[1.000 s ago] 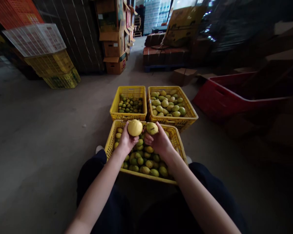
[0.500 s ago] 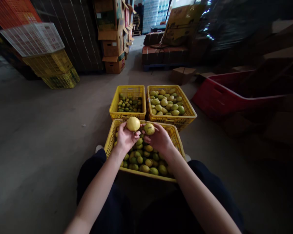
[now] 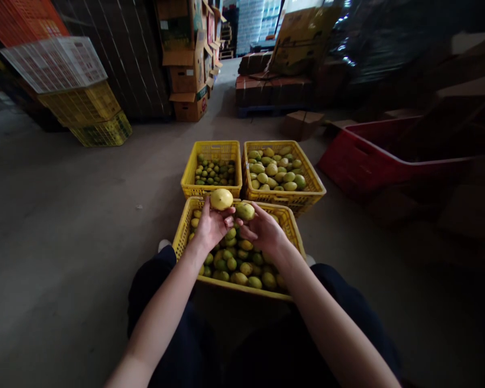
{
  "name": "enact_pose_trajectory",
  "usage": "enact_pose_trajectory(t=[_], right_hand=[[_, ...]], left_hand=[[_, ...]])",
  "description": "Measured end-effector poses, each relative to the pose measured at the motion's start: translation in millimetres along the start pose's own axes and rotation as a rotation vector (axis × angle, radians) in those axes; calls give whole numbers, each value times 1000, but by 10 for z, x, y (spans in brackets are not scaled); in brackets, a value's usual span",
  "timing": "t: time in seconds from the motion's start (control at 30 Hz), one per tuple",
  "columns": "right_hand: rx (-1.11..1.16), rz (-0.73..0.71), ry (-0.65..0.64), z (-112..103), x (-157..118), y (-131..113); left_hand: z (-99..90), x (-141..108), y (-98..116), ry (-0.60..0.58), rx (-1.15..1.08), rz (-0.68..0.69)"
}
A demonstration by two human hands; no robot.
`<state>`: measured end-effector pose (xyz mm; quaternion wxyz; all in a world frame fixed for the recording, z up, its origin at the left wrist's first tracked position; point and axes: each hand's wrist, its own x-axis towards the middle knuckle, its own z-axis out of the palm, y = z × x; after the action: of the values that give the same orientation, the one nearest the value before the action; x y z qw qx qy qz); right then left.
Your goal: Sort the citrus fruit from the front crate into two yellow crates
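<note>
My left hand (image 3: 214,229) holds a pale yellow mango (image 3: 221,199) on its fingers, with a small dark spot showing on the skin. Close beside it, a greener mango (image 3: 244,210) sits in the fingers of my right hand (image 3: 267,231). Both hands are above the near yellow crate (image 3: 242,293), which is filled with green and yellowish mangoes (image 3: 246,268). Beyond it stand two more yellow crates. Small, mostly green fruit lies in the back left crate (image 3: 212,189), and larger, paler fruit fills the back right crate (image 3: 285,194).
At right lies a red bin (image 3: 347,161) with cardboard near it. Stacked plastic crates (image 3: 83,102) stand at far left. Cardboard boxes (image 3: 186,78) are piled at the back, and a small carton (image 3: 303,124) sits on the concrete floor (image 3: 84,215).
Both mangoes have been raised slightly and turned in my fingers. The yellow one now shows its dark spot, and the greener one lies more sideways. The crates have not moved.
</note>
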<state>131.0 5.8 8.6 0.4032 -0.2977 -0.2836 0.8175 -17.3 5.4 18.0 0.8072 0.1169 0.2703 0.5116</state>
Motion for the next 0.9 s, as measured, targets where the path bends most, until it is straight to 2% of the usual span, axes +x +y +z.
enact_pose_trajectory(t=[0.13, 0.23, 0.37, 0.47, 0.6, 0.7, 0.9], right_hand=[[-3, -33, 19, 36, 3, 1], [12, -46, 41, 56, 3, -17], [31, -161, 173, 55, 22, -18], [-112, -395, 300, 55, 20, -5], [-395, -656, 399, 84, -41, -18], [-497, -749, 423, 99, -84, -39], [-648, -821, 412, 29, -55, -10]], left_hand=[[-37, 20, -10, -33, -4, -8], [-47, 39, -16, -11, -2, -22], [-25, 52, 8, 40, 10, 27], [8, 42, 38, 79, 51, 157], [34, 3, 46, 120, 223, 478], [17, -24, 35, 71, 412, 654], [-79, -12, 16, -79, 713, 745]])
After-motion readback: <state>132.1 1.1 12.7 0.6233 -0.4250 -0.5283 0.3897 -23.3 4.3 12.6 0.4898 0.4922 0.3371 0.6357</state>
